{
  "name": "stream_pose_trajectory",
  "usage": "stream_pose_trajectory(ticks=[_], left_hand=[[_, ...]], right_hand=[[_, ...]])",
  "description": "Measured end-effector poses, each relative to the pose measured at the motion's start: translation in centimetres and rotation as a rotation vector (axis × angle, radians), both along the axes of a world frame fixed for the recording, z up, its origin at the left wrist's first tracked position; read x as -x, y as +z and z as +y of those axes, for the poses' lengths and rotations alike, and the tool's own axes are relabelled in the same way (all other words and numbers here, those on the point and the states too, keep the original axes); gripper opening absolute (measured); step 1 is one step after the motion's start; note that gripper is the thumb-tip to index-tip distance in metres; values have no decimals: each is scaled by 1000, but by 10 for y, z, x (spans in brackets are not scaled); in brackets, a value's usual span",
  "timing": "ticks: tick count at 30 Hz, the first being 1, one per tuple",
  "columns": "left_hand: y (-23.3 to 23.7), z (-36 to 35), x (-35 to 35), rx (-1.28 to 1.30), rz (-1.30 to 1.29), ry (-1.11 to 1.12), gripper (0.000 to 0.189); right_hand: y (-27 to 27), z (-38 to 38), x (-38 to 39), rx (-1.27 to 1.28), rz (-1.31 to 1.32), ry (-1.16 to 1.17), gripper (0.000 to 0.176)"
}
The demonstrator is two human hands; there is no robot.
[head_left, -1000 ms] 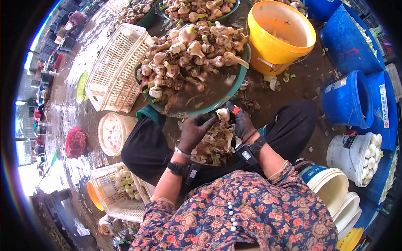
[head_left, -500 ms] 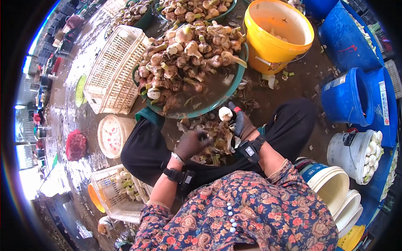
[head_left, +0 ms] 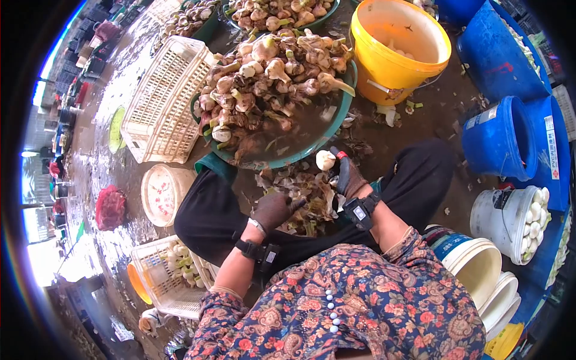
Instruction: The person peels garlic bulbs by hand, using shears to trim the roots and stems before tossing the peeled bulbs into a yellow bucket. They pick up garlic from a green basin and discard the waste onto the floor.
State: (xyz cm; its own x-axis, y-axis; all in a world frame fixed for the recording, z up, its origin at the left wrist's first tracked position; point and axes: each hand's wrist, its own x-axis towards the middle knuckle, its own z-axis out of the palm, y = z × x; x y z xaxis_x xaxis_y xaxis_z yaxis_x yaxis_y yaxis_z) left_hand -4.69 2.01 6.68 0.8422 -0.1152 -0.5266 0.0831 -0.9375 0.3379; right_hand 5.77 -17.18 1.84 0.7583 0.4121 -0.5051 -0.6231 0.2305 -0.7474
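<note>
Left hand (head_left: 273,210) dark-gloved, loosely curled, angled toward 2 o'clock; finger closure unclear. Left wrist (head_left: 256,228) black-strapped below a pale bracelet; bare left forearm (head_left: 231,273) runs toward 1 o'clock. Right hand (head_left: 350,177), also gloved, sits at 2 o'clock from the left, digits pinched, pointing to 11. Right forearm (head_left: 387,228) likewise, wrist strapped.

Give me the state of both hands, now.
Left hand: partly curled; cannot tell whether it holds anything.
Right hand: closed, holding a white garlic bulb.
</note>
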Motion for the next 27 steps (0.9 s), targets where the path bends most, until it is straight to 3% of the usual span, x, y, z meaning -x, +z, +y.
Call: stream_pose_trajectory(ticks=[1,3,4,6,8,10,12,13,14,15,16,17,18,20,21,24,26,27], left_hand=[[0,0,-5,126,-161,184,24],[21,-14,-19,470,-394,492,20],[24,-22,-31,469,-400,495,20],[26,-35,-47,795,-617,526,17],[14,-32,-52,694,-595,396,19],[9,-32,-49,589,-567,267,21],[10,-35,-30,485,-503,125,22],[13,-32,-20,332,-354,28,23],[10,-29,-14,330,-354,27,23],[5,-26,-8,305,-191,118,26],[2,-23,-5,276,-31,215,30],[13,-21,-10,296,-6,365,37],[12,-22,-14,293,-8,371,37],[7,-25,-23,807,-308,549,44],[-3,-19,-29,846,-217,499,49],[14,18,-45,1111,181,857,41],[24,74,-69,1471,-191,902,42],[27,95,-82,1470,-194,911,42]], right_hand=[[8,6,0,3,200,-101,38],[5,12,6,-7,220,-91,38],[4,16,4,-20,225,-90,39],[12,18,4,92,144,-85,37],[20,18,7,297,45,-95,34],[-9,14,6,321,-30,-34,32],[-29,23,1,17,214,-305,31],[-26,19,1,17,215,-305,31],[6,15,-1,92,172,-269,31],[25,14,-1,164,130,-232,30],[23,15,1,160,130,-224,30],[17,17,2,182,56,-184,30],[11,19,5,209,-14,-141,30],[12,22,12,299,17,122,39],[14,25,14,298,4,129,39],[18,30,12,66,59,111,51],[19,22,7,68,168,91,54],[8,18,0,-19,281,117,54]])
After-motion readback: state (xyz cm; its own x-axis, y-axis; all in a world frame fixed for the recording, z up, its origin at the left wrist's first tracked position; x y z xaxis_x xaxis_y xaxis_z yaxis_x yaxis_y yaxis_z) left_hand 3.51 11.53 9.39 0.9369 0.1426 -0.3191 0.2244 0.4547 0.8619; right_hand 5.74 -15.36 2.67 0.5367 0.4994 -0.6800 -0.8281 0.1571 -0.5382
